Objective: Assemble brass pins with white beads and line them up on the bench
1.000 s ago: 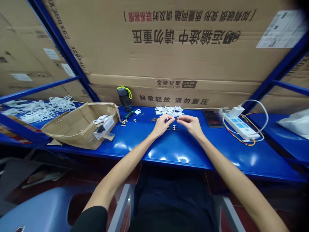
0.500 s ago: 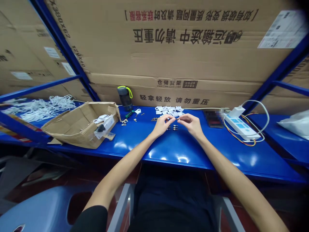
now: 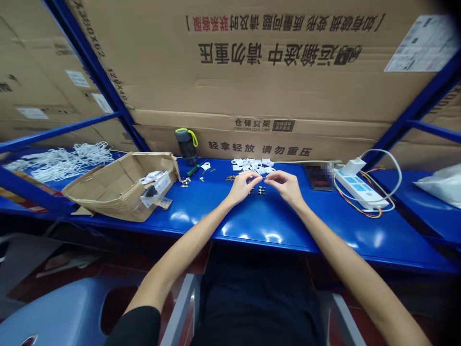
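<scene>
My left hand (image 3: 242,187) and my right hand (image 3: 286,186) meet fingertip to fingertip over the blue table (image 3: 252,216), each closed in a pinch. A tiny brownish piece shows between the fingertips, too small to make out. Just below the hands lie several small metal pieces (image 3: 261,190), partly hidden by my left hand. Behind them is a pile of white plastic parts (image 3: 253,166). Small brass-coloured bits (image 3: 230,178) lie left of my left hand.
An open cardboard box (image 3: 108,192) is on the left, with a dark bottle (image 3: 186,146), a green-handled tool (image 3: 193,170) and small pieces (image 3: 185,182) beside it. Right are a dark device (image 3: 319,177) and a power strip (image 3: 362,190); white cords (image 3: 72,161) lie far left.
Both hands stay almost in place; the fingertips have shifted very slightly. Nothing else on the table has visibly moved.
</scene>
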`<state>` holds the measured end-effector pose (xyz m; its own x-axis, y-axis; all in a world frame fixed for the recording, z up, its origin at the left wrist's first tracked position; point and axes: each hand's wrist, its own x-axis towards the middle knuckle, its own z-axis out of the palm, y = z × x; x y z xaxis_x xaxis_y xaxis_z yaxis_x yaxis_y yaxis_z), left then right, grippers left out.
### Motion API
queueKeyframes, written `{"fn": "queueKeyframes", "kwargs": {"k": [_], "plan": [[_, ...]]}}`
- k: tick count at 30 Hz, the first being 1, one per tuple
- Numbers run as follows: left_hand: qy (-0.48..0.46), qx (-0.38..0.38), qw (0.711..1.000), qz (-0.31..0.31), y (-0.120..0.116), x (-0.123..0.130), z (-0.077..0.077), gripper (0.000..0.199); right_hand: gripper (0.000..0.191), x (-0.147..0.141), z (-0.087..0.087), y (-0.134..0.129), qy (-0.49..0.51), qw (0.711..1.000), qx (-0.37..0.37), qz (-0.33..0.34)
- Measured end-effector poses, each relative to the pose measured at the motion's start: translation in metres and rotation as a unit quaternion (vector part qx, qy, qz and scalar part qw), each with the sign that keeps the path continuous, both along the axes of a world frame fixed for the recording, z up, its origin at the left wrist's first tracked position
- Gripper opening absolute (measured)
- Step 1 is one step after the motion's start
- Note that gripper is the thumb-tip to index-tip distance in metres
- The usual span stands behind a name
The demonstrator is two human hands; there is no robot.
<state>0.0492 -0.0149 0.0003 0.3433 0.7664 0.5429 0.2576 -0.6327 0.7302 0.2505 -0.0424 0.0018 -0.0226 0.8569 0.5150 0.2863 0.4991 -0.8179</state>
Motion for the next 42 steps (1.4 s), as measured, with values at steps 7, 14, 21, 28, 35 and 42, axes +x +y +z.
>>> {"fn": "queueKeyframes", "kwargs": {"k": [7,14,21,28,35,42], "plan": [[-0.006,-0.018,1.0,-0.001,-0.001,0.0,0.0,0.03,0.028,0.0,0.002,-0.004,-0.02,0.999,0.022,-0.016],[-0.006,-0.03,0.999,-0.013,-0.001,0.001,-0.002,0.029,0.027,-0.003,0.003,-0.007,-0.069,0.996,0.052,-0.034],[-0.015,-0.006,1.0,-0.004,0.0,-0.001,0.0,0.023,0.031,0.0,0.0,-0.003,-0.037,0.999,0.035,0.002],[0.011,0.045,0.999,0.012,0.0,-0.005,0.003,0.027,0.03,0.004,0.001,0.0,-0.019,1.0,-0.006,0.02],[0.004,0.08,0.997,0.002,0.001,-0.006,0.002,0.026,0.026,0.007,0.0,0.002,-0.03,0.999,-0.012,0.01],[-0.005,0.09,0.996,0.024,0.005,-0.008,-0.001,0.027,0.027,0.008,0.003,-0.001,-0.035,0.999,-0.018,0.004]]}}
